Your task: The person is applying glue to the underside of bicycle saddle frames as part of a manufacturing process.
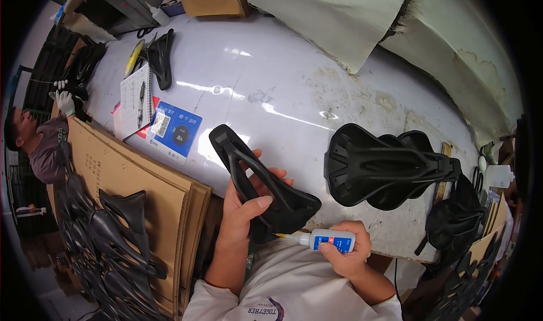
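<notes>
My left hand [248,208] grips a black bicycle saddle [257,174] by its middle, the thumb on the near side and the fingers showing through and behind it. The saddle is tilted, its narrow nose up to the left and its wide end down to the right. In my right hand [352,250] is a small white glue bottle [332,241] with a blue label. Its thin nozzle points left, at the lower edge of the saddle's wide end. Whether the tip touches the saddle, I cannot tell.
Stacked black saddles [379,165] lie on the white table [271,66] to my right. Many more hang beside cardboard sheets [141,191] at left. A notebook [136,100], blue card [175,130] and another saddle part [162,61] lie farther off. A gloved co-worker [51,134] is at far left.
</notes>
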A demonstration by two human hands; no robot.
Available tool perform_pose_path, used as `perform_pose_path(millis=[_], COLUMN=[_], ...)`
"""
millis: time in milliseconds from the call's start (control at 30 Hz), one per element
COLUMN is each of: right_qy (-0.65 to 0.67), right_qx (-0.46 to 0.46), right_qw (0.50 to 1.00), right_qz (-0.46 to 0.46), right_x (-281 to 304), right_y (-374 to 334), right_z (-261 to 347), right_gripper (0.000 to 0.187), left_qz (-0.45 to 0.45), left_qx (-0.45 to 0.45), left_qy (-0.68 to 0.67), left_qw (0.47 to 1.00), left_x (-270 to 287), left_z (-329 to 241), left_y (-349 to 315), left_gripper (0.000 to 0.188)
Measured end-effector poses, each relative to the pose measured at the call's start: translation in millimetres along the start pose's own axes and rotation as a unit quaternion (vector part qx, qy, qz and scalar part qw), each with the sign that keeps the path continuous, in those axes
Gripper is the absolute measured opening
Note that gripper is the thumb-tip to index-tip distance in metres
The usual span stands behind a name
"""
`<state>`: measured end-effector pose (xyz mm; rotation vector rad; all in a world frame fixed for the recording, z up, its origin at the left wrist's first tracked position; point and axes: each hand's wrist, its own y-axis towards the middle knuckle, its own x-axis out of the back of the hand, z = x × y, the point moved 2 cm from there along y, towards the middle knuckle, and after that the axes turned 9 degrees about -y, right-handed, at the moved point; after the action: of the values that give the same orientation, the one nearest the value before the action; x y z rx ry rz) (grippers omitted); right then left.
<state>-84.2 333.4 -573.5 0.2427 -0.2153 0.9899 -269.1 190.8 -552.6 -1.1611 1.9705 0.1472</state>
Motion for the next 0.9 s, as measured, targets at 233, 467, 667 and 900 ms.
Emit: perform_pose_path(millis=[233,467,667,900], right_qy=[0.019,0.024,0.01,0.009], right_qx=[-0.037,-0.03,0.003,0.006], right_qw=[0.999,0.999,1.0,1.0], right_qz=[0.019,0.022,0.016,0.017], right_x=[0.7,1.1,1.3,1.6], right_y=[-1.7,-0.6,1.7,2.8], right_z=[1.8,1.9,-0.4,0.9], right_gripper=[0.037,0.036,0.041,0.04], left_qz=[0.004,0.012,0.016,0.02], left_qx=[0.001,0.002,0.002,-0.003], left_qy=[0.018,0.028,0.026,0.031], left_qw=[1.0,1.0,1.0,0.999], left_x=[-0.5,1.1,0.8,0.8], left_z=[-0.8,-0.1,-0.4,-0.5], left_y=[-0.6,-0.5,-1.1,-1.5], left_gripper=[0.085,0.086,0.086,0.086])
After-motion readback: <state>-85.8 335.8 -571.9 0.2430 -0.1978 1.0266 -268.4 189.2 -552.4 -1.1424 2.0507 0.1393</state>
